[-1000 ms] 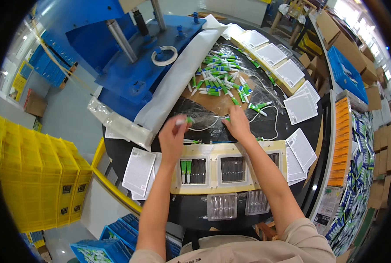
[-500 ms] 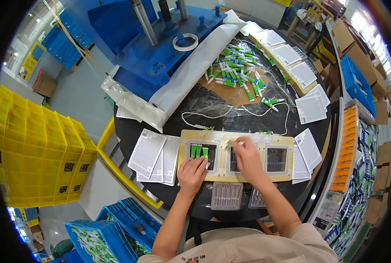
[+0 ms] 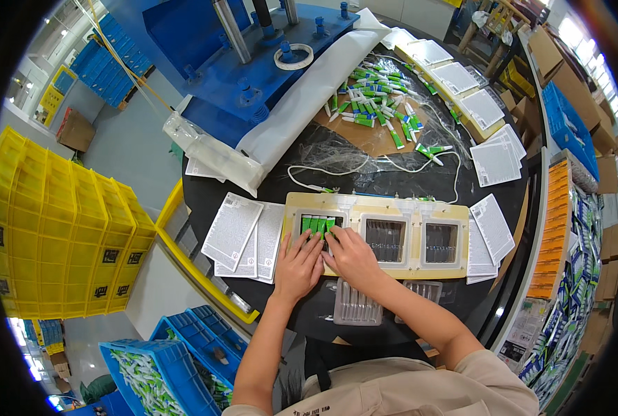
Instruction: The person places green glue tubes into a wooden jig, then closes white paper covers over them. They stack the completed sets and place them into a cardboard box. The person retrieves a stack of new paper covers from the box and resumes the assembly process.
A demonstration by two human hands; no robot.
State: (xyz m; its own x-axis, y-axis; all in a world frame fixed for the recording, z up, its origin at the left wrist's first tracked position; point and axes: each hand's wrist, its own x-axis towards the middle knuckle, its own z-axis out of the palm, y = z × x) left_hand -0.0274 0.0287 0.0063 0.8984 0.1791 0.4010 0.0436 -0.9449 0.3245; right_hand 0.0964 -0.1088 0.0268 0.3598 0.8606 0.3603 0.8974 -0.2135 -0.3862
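A cream-yellow fixture (image 3: 414,269) with three windows lies in front of me. Several small green tubes (image 3: 314,225) stand side by side in its left window. My left hand (image 3: 298,266) rests over their lower ends, its fingers stretched out and lying on them. Beside it, my right hand (image 3: 353,258) has its fingertips closed at the rightmost tube (image 3: 330,224); the tube's lower end is hidden beneath them. In the middle window sits a clear ribbed tray (image 3: 384,239), and the right window holds another ribbed tray (image 3: 440,245).
Loose green-and-white tubes (image 3: 375,104) lie heaped on cardboard at the back. Printed cards (image 3: 230,232) flank the fixture. Near the table's front edge is a clear blister tray (image 3: 358,305). A blue press (image 3: 253,83) stands back left, yellow crates (image 3: 66,229) at left; a white cable (image 3: 406,179) crosses behind.
My right hand has moved left from the middle window, bringing a tube to the left window. The tubes there now form a fuller row. My left hand stays beside them.
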